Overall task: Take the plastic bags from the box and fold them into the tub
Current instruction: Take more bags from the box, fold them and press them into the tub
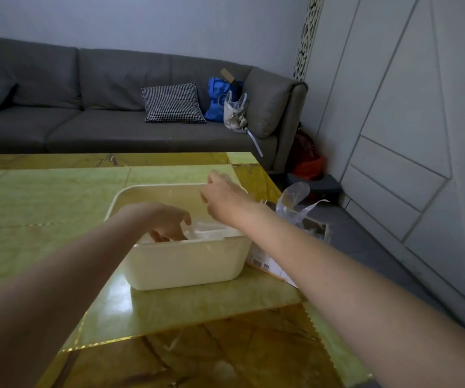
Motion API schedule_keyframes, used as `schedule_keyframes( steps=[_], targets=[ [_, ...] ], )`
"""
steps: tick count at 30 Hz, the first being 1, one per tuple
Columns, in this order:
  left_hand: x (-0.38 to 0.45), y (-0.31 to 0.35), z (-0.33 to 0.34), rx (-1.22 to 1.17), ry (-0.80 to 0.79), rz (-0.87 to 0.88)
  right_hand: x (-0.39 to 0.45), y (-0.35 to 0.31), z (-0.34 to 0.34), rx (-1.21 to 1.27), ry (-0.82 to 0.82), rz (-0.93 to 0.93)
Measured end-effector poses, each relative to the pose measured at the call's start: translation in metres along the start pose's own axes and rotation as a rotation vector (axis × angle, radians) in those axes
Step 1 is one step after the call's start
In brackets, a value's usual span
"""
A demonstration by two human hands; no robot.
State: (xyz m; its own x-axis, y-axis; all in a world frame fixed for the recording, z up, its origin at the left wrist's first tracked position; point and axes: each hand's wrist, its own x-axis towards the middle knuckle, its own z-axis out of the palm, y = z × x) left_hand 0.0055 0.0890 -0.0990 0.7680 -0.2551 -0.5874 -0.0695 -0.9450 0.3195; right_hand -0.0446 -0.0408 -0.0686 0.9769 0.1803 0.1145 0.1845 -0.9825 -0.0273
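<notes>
Green marbled stone with amber borders made up the table (43,197), and on it, nearest the person, sat the cream plastic tub (186,261). The left hand (167,222) reached down inside the tub, fingers curled onto a clear folded bag (207,231) lying against the near wall; whether they pinched it or only pressed it flat could not be told. The right hand (221,193) hovered above the tub's far right corner, fingers loosely bent and apparently holding nothing, though blur hid the tips. Just beside the tub, at the table's right edge, stood the cardboard box (270,261), with loose clear bags (295,200) sticking up out of it. Beyond the table ran a grey sofa (85,107) bearing a checked cushion (172,103) and a blue bag (220,99).

By my reading, one folded bag was being settled into the tub. The next move would call for the right hand to travel to the box, pinch a single thin bag free without dragging its neighbours, and bring it over the table for folding.
</notes>
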Motion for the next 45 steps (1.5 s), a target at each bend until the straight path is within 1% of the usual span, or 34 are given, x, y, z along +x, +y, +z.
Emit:
schedule_keyframes(
  steps=[1, 3, 4, 5, 6, 7, 9, 10, 12, 13, 14, 15, 17, 19, 21, 22, 24, 25, 27, 29, 31, 32, 34, 35, 37, 38, 39, 40, 41, 42, 44, 45],
  targets=[
    [-0.002, 0.000, 0.000, 0.023, 0.013, 0.014, 0.001, -0.001, 0.002, 0.014, -0.154, -0.006],
    [-0.008, 0.001, 0.000, 0.080, 0.046, 0.058, 0.000, -0.001, 0.007, -0.045, -0.451, 0.011],
    [-0.012, 0.002, -0.001, 0.080, 0.059, 0.067, -0.001, 0.000, 0.009, -0.068, -0.523, 0.030],
    [-0.018, 0.004, -0.002, 0.078, 0.087, 0.082, -0.003, 0.002, 0.010, -0.066, -0.526, 0.043],
    [-0.022, 0.006, -0.004, 0.092, 0.146, 0.114, -0.005, 0.004, 0.009, -0.040, -0.474, 0.048],
    [-0.027, 0.010, -0.007, 0.131, 0.241, 0.157, -0.007, 0.007, 0.005, 0.013, -0.380, 0.053],
    [-0.035, 0.021, -0.011, 0.199, 0.489, 0.281, -0.015, 0.016, -0.011, 0.179, -0.147, 0.090],
    [-0.039, 0.029, -0.012, 0.193, 0.608, 0.350, -0.019, 0.022, -0.023, 0.240, -0.044, 0.110],
    [-0.048, 0.047, -0.012, 0.138, 0.752, 0.487, -0.029, 0.039, -0.048, 0.257, 0.119, 0.171],
    [-0.052, 0.057, -0.010, 0.124, 0.784, 0.544, -0.034, 0.049, -0.058, 0.222, 0.153, 0.221],
    [-0.056, 0.067, -0.007, 0.121, 0.794, 0.596, -0.041, 0.060, -0.065, 0.163, 0.145, 0.282],
    [-0.058, 0.077, -0.003, 0.138, 0.790, 0.645, -0.048, 0.070, -0.070, 0.090, 0.095, 0.351],
    [-0.062, 0.093, 0.006, 0.222, 0.749, 0.733, -0.059, 0.083, -0.067, 0.015, -0.075, 0.441],
    [-0.063, 0.109, 0.020, 0.395, 0.690, 0.762, -0.068, 0.094, -0.053, 0.088, -0.194, 0.452],
    [-0.063, 0.122, 0.033, 0.623, 0.624, 0.714, -0.074, 0.102, -0.035, 0.189, -0.218, 0.471],
    [-0.062, 0.125, 0.039, 0.722, 0.576, 0.674, -0.075, 0.105, -0.028, 0.251, -0.196, 0.479],
    [-0.062, 0.131, 0.048, 0.821, 0.471, 0.615, -0.074, 0.111, -0.026, 0.433, -0.075, 0.442],
    [-0.061, 0.131, 0.051, 0.823, 0.430, 0.606, -0.072, 0.113, -0.030, 0.549, 0.015, 0.416],
    [-0.061, 0.135, 0.054, 0.812, 0.383, 0.612, -0.073, 0.114, -0.049, 0.880, 0.196, 0.426],
    [-0.062, 0.135, 0.054, 0.801, 0.360, 0.612, -0.073, 0.114, -0.067, 1.177, 0.302, 0.404],
    [-0.065, 0.136, 0.049, 0.723, 0.352, 0.631, -0.076, 0.111, -0.082, 1.321, 0.318, 0.350],
    [-0.067, 0.135, 0.044, 0.652, 0.375, 0.644, -0.076, 0.110, -0.086, 1.392, 0.324, 0.330],
    [-0.072, 0.132, 0.032, 0.423, 0.458, 0.644, -0.078, 0.109, -0.091, 1.599, 0.350, 0.311],
    [-0.074, 0.130, 0.026, 0.252, 0.508, 0.634, -0.079, 0.109, -0.092, 1.698, 0.371, 0.312],
    [-0.077, 0.125, 0.015, -0.210, 0.573, 0.597, -0.079, 0.110, -0.093, 1.822, 0.415, 0.324],
    [-0.078, 0.122, 0.010, -0.468, 0.561, 0.590, -0.078, 0.110, -0.092, 1.852, 0.421, 0.328],
    [-0.080, 0.120, 0.004, -0.710, 0.508, 0.599, -0.080, 0.109, -0.093, 1.865, 0.407, 0.327],
    [-0.084, 0.118, -0.002, -0.886, 0.429, 0.601, -0.081, 0.106, -0.093, 1.860, 0.387, 0.324],
    [-0.089, 0.117, -0.006, -0.983, 0.322, 0.606, -0.081, 0.103, -0.093, 1.854, 0.364, 0.317],
    [-0.093, 0.116, -0.009, -0.983, 0.223, 0.615, -0.081, 0.101, -0.093, 1.844, 0.339, 0.302],
    [-0.101, 0.116, -0.007, -0.833, 0.081, 0.677, -0.079, 0.097, -0.093, 1.832, 0.278, 0.270],
    [-0.105, 0.117, -0.004, -0.760, 0.048, 0.710, -0.078, 0.097, -0.092, 1.835, 0.250, 0.257]
  ],
)
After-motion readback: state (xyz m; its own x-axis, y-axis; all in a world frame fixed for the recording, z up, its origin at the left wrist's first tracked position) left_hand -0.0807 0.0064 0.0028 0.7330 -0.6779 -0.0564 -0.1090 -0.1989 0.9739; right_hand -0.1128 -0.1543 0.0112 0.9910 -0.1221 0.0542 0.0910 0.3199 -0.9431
